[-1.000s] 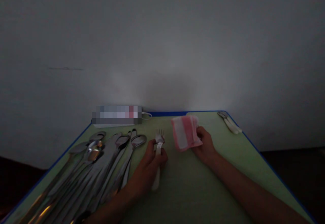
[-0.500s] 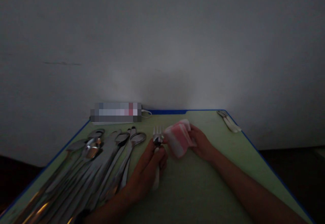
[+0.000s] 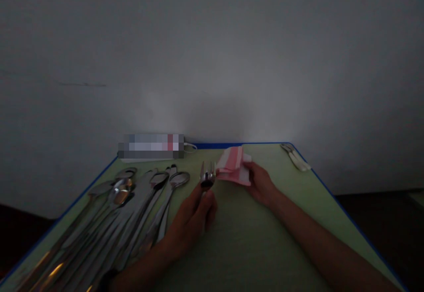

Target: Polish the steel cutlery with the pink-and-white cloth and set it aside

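My left hand [image 3: 195, 214] is closed around a metal fork [image 3: 207, 176], whose tines point up and away from me. Most of the fork's handle is hidden behind my fingers. My right hand [image 3: 260, 181] grips a folded pink and white striped cloth [image 3: 233, 166] by its right side. The cloth is just right of the fork's tines; whether the two touch I cannot tell. Left of my left hand, several metal spoons [image 3: 179, 179] and other long-handled utensils [image 3: 122, 190] lie side by side on the pale green table [image 3: 265, 248].
Two pieces of cutlery with pale handles [image 3: 298, 161] lie at the table's far right corner. A pixelated box-like object [image 3: 150, 147] with a white cable [image 3: 190, 146] stands at the back left. A grey wall [image 3: 212, 62] rises behind the table's blue edge.
The cloth in my right hand has moved up and turned, showing its folds differently. The fork in my left hand has tilted so its handle is now mostly out of sight.
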Available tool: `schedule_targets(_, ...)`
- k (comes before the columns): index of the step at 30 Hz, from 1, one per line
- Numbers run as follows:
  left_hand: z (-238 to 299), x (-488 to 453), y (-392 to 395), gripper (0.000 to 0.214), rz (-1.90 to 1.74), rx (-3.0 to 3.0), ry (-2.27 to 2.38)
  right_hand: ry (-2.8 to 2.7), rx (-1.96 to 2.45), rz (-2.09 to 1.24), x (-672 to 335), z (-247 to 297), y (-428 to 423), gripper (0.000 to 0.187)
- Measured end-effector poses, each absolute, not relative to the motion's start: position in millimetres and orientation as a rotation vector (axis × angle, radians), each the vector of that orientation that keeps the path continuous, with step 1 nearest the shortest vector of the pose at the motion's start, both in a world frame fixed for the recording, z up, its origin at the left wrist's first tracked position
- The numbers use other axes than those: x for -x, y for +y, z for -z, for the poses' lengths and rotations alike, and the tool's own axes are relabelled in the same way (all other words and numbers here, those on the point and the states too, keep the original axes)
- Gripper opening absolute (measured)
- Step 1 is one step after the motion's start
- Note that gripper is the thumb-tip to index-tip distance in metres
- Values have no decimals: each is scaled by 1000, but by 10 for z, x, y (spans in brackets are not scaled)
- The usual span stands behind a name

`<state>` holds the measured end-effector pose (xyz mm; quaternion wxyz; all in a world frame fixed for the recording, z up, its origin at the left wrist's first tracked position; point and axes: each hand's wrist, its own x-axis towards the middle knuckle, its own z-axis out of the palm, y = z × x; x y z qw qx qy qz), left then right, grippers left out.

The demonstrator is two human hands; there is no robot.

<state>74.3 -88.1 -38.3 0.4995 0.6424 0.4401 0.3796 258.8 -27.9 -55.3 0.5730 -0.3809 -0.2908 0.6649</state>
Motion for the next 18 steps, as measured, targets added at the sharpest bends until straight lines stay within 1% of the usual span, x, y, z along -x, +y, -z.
schedule_targets(3, 442, -761, -902, 32, -863, -1418, 980, -848, 1029, -1405, -2565, 563, -339, 19)
schedule_targets(5, 463, -765, -913, 34, -794, -1382, 933, -939, 1084, -1408, -2564, 559, -377, 20)
schedule_targets(8, 460, -745, -906, 34, -718, -1446, 912, -892, 1045, -1493, -2578, 538, -396, 22)
schedule_targets(11, 442, -720, -877, 36, -754, -1506, 884, -709, 971, -1585, -2598, 512, -375, 19)
schedule_targets(14, 413, -730, -857, 41, -802, -1526, 874, -549, 898, -1704, -2618, 489, -352, 19)
schedule_targets(18, 368, -790, -864, 51, -835, -1469, 982, -500, 830, -1779, -2642, 484, -355, 25)
